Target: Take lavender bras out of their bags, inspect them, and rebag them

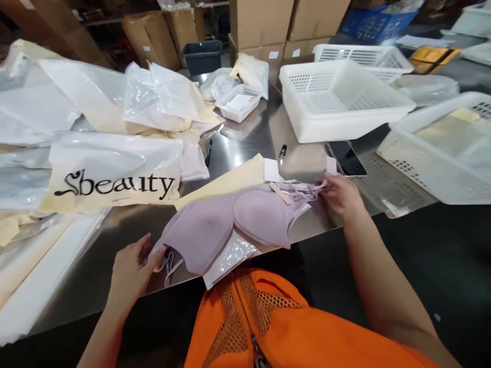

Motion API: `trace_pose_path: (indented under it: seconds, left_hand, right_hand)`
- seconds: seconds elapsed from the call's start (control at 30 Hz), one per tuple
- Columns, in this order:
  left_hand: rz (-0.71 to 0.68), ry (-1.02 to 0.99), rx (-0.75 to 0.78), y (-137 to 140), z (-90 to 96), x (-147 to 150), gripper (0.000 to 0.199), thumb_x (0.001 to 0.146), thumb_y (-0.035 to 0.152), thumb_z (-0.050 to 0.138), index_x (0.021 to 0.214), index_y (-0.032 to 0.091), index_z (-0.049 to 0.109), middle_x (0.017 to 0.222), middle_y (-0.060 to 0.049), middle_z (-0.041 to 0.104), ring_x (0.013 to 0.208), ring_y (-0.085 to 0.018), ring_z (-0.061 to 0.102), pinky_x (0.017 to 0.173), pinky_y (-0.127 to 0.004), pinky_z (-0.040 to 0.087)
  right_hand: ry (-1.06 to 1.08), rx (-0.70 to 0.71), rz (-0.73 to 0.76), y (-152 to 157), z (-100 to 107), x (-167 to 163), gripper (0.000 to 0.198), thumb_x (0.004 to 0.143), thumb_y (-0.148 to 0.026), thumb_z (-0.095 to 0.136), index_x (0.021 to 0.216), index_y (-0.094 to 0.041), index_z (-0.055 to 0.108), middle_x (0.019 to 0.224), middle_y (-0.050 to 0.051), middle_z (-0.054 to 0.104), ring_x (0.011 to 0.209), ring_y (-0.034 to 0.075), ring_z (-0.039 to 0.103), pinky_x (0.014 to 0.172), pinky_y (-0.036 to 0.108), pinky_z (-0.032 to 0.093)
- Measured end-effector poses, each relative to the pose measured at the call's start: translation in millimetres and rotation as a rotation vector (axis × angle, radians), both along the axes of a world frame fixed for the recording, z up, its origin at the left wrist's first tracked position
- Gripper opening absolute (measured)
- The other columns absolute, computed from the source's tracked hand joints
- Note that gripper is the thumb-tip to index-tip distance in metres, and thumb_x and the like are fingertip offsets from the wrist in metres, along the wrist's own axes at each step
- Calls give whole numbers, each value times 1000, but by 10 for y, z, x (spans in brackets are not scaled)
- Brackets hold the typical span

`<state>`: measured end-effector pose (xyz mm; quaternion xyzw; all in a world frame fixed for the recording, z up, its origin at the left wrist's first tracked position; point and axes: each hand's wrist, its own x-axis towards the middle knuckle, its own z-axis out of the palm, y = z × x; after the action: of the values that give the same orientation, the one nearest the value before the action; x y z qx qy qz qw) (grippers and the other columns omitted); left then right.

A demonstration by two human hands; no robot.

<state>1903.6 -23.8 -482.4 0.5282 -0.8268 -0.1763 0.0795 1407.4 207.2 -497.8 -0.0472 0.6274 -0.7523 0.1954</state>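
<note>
A lilac bra (207, 225) with moulded cups lies spread in front of me at the table's near edge. Its left end is pinched between the thumb and fingers of my left hand (134, 268), beside a loose strap loop. My right hand (341, 194) is closed on the other end, where straps and a white tag (331, 165) show. A second white tag (271, 170) and a beige strip (281, 193) rest by the right cup. Under the bra lies a cream and clear plastic bag (230, 255), partly hidden by it.
Printed plastic bags (115, 163) are heaped on the left of the metal table (261, 138). White baskets (337, 122) stand at the right, near a phone (347, 158). A small white tray (238, 105), a black pen (208, 152) and a small black tool (283, 152) lie farther back.
</note>
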Motion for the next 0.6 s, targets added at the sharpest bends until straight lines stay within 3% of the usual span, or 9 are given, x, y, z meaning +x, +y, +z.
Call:
trace_pose_path:
  seconds: [0.07,0.13,0.23,0.3,0.4,0.47,0.5,0.6]
  left_hand:
    - [-73,-101,86,-118,5,-160,68,68,62,51,108,11,70,98,-16,68,97,-35,61,90,-46,45]
    - [-113,-155,161,-190,31,-260,50,66,55,50,90,16,71,90,-12,68,87,-33,63,80,-42,46]
    - [-81,-125,318,-226,85,-323,26,65,46,51,71,22,60,67,-3,63,66,-25,62,61,-32,44]
    - [-33,-31,422,-232,119,-326,19,67,41,52,65,23,50,55,2,54,54,-20,56,53,-27,39]
    - [-19,130,506,-243,178,-294,21,68,38,58,64,22,46,54,4,50,53,-16,52,52,-24,37]
    - [-27,175,539,-252,239,-254,23,67,36,65,68,21,48,58,5,51,55,-16,54,52,-24,40]
    - [-29,182,560,-255,276,-228,25,66,36,68,71,22,49,61,5,53,57,-16,55,53,-24,42]
    - [-19,174,666,-265,385,-112,40,63,41,78,92,22,58,74,2,64,66,-21,63,60,-28,50]
  right_hand:
    - [181,145,-105,37,35,-15,59,49,-20,85,101,-22,58,95,5,61,89,23,59,82,40,52]
    - [550,348,-102,37,88,51,72,50,-25,87,115,-21,57,113,10,60,105,27,54,96,44,44]
    - [1096,706,327,-57,149,267,53,73,-46,75,116,-17,64,116,15,62,112,32,51,99,50,37]
    - [1225,875,576,-186,168,433,48,82,-56,65,112,-19,69,112,13,64,110,33,52,94,50,36]
    - [1254,1070,554,-448,184,616,55,86,-67,54,102,-17,73,107,14,66,105,34,53,90,49,35]
    - [1236,1124,508,-632,193,670,56,86,-66,55,90,-14,73,105,19,66,106,36,52,91,51,34]
    - [1191,1083,502,-716,198,677,51,84,-62,59,83,-13,72,104,21,67,108,38,52,92,52,33]
    - [934,752,471,-887,219,615,31,80,-45,67,72,-15,65,97,19,69,107,36,55,97,52,34]
